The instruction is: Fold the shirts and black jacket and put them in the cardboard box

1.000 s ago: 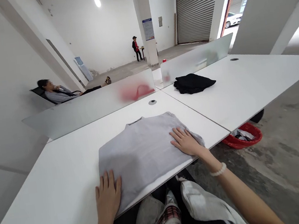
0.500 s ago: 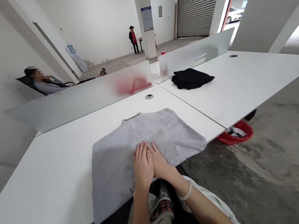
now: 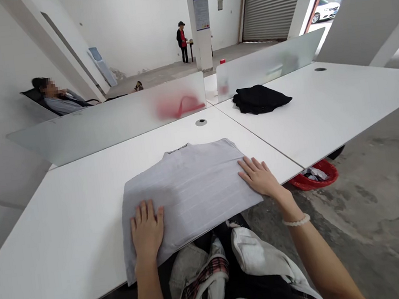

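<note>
Where left hand [image 3: 148, 233] and right hand [image 3: 260, 179] rest, fingers slightly spread, pale grey garment [image 3: 193, 189] lies flat, faintly creased.

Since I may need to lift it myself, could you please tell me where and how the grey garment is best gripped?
Probably by both near corners of the grey garment, coming from the near side and pinching above and below: it lies flat, and its near edge reaches the front edge of the desk.
</note>
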The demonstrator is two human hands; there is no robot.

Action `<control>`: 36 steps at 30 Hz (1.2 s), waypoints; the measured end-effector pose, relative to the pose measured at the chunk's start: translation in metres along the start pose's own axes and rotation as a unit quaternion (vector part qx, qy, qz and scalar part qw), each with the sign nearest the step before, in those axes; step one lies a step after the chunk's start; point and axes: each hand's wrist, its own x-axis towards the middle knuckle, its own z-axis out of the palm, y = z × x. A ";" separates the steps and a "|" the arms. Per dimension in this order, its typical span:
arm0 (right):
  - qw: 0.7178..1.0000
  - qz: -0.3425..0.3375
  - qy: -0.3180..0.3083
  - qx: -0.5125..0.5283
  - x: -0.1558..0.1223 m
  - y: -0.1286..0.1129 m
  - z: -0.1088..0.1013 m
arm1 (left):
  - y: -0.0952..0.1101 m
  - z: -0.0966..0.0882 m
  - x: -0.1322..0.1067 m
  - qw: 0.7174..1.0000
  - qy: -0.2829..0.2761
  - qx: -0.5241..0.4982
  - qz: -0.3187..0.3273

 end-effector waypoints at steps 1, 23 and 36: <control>1.000 0.019 0.005 0.000 -0.003 0.006 0.000 | -0.001 0.000 -0.001 1.000 0.000 0.009 0.002; 0.850 0.207 0.328 0.355 -0.104 -0.020 0.025 | -0.002 0.000 -0.008 0.995 0.042 -0.076 0.043; 0.686 0.259 0.279 0.621 -0.093 -0.010 0.012 | 0.132 -0.021 -0.050 0.954 -0.041 -0.092 0.282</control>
